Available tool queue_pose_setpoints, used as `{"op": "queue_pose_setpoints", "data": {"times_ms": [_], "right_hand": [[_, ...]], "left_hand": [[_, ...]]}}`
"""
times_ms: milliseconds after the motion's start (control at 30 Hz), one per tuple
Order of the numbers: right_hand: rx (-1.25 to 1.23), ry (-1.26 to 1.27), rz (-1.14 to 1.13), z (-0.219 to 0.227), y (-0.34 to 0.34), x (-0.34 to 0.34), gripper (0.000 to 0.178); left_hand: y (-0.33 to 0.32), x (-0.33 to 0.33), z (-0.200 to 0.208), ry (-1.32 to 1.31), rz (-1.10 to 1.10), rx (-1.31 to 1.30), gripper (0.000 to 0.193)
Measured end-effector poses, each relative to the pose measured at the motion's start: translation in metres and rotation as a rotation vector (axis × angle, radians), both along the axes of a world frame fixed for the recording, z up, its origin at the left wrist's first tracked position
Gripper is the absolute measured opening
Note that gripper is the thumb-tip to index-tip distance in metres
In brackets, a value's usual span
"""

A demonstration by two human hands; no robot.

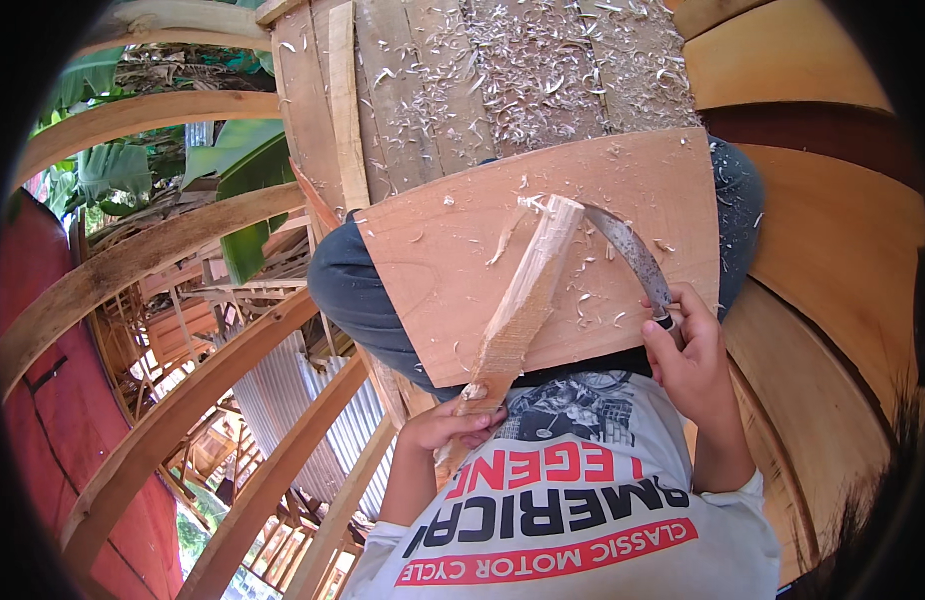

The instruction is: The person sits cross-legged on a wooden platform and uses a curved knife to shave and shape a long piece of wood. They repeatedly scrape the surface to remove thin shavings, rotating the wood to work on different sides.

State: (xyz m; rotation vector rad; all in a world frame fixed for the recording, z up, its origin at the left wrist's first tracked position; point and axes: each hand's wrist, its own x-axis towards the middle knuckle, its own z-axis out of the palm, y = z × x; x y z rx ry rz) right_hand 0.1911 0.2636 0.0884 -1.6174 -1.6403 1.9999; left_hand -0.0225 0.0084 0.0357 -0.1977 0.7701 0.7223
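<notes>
A thin sheet of plywood lies across my lap, with curled shavings scattered on it. Over it slants a rough-hewn piece of wood, its far end pale and freshly cut. My left hand is closed around the near end of this piece, close to my shirt. My right hand grips the short dark handle of a sickle at the sheet's right side. The curved, stained blade reaches up and left, its tip at the far end of the wood; whether it touches cannot be told.
Beyond my knees, a plank floor is strewn with shavings, and a loose batten lies along it. A slatted wooden railing runs down the left, with leaves and corrugated metal sheets beyond. Wide boards line the right.
</notes>
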Motion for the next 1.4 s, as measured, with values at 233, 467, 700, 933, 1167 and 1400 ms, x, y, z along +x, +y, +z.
{"op": "queue_pose_setpoints", "data": {"times_ms": [233, 467, 700, 933, 1167, 1400], "right_hand": [[-0.130, 0.175, -0.051, 0.023, 0.013, 0.002, 0.029], [-0.048, 0.249, -0.092, 0.011, -0.004, -0.010, 0.044], [0.445, 0.137, 0.269, -0.011, -0.009, -0.023, 0.034], [0.661, -0.025, 0.434, -0.002, 0.002, -0.035, 0.022], [0.921, -0.072, 0.582, -0.008, 0.013, -0.039, 0.024], [0.922, -0.226, 0.593, -0.020, 0.022, -0.046, 0.022]], "left_hand": [[-0.003, -0.001, -0.004, -0.026, 0.027, 0.035, 0.035], [0.003, -0.002, -0.009, -0.001, 0.024, 0.045, 0.028], [0.003, -0.004, -0.010, 0.191, -0.096, 0.107, 0.029], [0.004, 0.001, 0.000, 0.415, -0.117, 0.141, 0.035], [0.008, 0.002, 0.003, 0.460, -0.199, 0.160, 0.036], [0.014, 0.006, 0.009, 0.517, -0.161, 0.133, 0.034]]}}
